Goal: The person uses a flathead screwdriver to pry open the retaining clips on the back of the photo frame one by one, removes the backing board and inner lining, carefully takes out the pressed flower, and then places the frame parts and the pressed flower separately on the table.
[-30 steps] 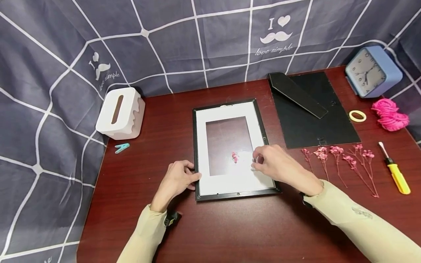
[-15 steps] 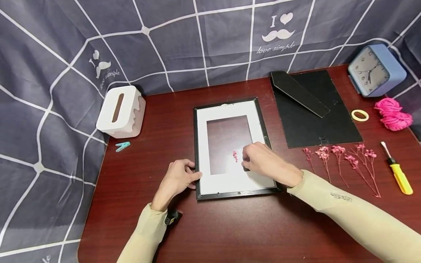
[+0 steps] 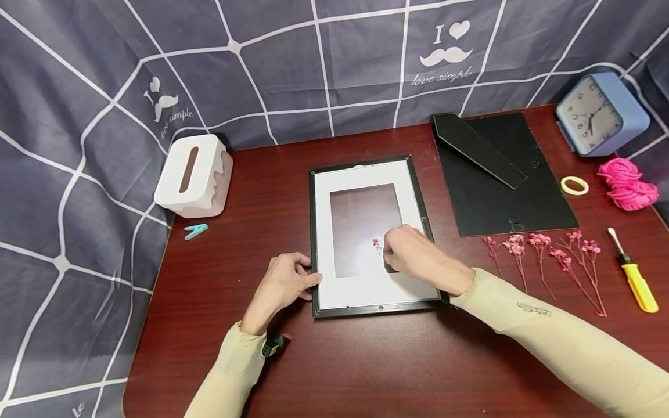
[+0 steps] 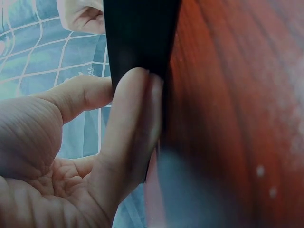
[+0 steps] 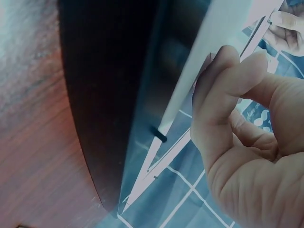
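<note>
A picture frame (image 3: 378,309) with a black border and white mat (image 3: 360,293) lies face down on the table, its back open. My left hand (image 3: 286,277) grips the frame's left edge, thumb on top and fingers along the side; the left wrist view shows the fingers against the black edge. Over the window's lower right, my right hand (image 3: 413,252) has thumb and fingertips together, pinching the small pink dried flower sprig (image 3: 376,244) at its lower end. Most of the sprig's stem is hidden behind the fingers.
Several pink flower sprigs (image 3: 540,241) lie right of the frame, below a black backing board (image 3: 502,203) with a stand. Farther right are a screwdriver (image 3: 639,284), tape roll (image 3: 574,186), pink yarn (image 3: 629,188) and clock (image 3: 593,119). Left: tissue box (image 3: 201,191), blue clip (image 3: 195,231).
My right hand has moved left from the mat's right side to the flower sprig, which has tilted slightly. My left hand stays on the frame's edge.
</note>
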Demonstrator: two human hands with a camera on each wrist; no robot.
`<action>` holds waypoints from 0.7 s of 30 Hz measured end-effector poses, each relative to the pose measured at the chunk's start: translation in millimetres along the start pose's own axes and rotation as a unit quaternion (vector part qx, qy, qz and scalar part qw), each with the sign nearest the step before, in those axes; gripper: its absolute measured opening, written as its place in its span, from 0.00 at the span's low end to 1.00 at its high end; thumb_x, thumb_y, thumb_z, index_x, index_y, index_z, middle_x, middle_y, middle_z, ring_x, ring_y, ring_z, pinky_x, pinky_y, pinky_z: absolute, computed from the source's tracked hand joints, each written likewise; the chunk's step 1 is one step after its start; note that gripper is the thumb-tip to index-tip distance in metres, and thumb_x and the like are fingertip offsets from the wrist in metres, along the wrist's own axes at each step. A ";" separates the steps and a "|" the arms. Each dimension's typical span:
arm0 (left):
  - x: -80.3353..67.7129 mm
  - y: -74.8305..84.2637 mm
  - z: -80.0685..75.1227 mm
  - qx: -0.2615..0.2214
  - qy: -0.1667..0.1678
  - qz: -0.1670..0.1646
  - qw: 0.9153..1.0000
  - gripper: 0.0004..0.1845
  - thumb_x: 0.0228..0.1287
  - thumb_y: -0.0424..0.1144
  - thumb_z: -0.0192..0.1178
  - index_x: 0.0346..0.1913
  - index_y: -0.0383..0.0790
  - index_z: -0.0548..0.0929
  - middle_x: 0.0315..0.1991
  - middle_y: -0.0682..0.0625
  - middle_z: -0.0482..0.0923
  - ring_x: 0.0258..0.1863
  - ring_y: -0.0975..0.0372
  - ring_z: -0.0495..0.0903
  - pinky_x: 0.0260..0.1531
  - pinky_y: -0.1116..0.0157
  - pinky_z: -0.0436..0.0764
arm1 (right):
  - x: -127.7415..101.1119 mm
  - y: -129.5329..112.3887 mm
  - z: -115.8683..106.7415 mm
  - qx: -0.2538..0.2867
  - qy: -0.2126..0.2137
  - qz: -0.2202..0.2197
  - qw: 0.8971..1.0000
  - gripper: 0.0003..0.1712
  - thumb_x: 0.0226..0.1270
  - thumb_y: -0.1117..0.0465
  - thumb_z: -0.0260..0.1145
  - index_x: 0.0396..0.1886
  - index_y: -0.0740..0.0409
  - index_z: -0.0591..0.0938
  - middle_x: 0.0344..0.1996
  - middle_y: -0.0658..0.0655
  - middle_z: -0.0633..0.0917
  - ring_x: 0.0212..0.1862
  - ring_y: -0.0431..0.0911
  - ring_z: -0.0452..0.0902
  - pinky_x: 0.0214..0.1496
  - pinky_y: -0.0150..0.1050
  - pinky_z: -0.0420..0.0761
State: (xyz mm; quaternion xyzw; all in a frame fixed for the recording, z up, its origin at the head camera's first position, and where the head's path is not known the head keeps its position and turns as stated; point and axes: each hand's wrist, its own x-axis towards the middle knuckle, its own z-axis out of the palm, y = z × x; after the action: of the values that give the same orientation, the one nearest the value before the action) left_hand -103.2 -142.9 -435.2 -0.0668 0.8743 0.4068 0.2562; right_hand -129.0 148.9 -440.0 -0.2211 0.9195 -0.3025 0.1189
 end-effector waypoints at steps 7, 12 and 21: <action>0.9 -0.2 0.5 0.006 0.001 0.000 1.000 0.22 0.67 0.34 0.73 0.60 0.29 0.84 0.34 0.44 0.87 0.20 0.58 0.91 0.26 0.62 0.91 | 2.7 0.9 -0.4 0.002 -0.030 0.030 0.999 0.24 0.57 0.74 0.62 0.10 0.46 0.68 0.15 0.44 0.66 0.23 0.38 0.60 0.24 0.31 0.60; 1.4 0.6 1.1 0.007 0.001 -0.001 1.000 0.21 0.67 0.34 0.73 0.60 0.29 0.84 0.34 0.44 0.87 0.20 0.58 0.92 0.26 0.62 0.91 | 0.7 -6.9 -10.6 0.014 -0.062 0.076 0.995 0.16 0.68 0.71 0.64 0.20 0.55 0.84 0.20 0.48 0.80 0.26 0.40 0.70 0.29 0.32 0.70; 0.6 1.0 1.6 0.007 0.003 -0.002 1.000 0.21 0.67 0.34 0.74 0.59 0.29 0.85 0.34 0.44 0.87 0.20 0.58 0.91 0.27 0.63 0.91 | -12.7 -7.8 -18.9 0.058 -0.044 0.111 0.991 0.10 0.75 0.65 0.65 0.33 0.56 0.88 0.19 0.49 0.85 0.21 0.39 0.79 0.31 0.34 0.78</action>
State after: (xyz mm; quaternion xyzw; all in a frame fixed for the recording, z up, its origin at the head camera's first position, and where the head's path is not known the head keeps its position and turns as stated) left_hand -103.4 -141.0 -435.7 -0.0679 0.8778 0.4001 0.2544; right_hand -122.0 158.9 -419.3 -0.1233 0.9133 -0.3299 0.2047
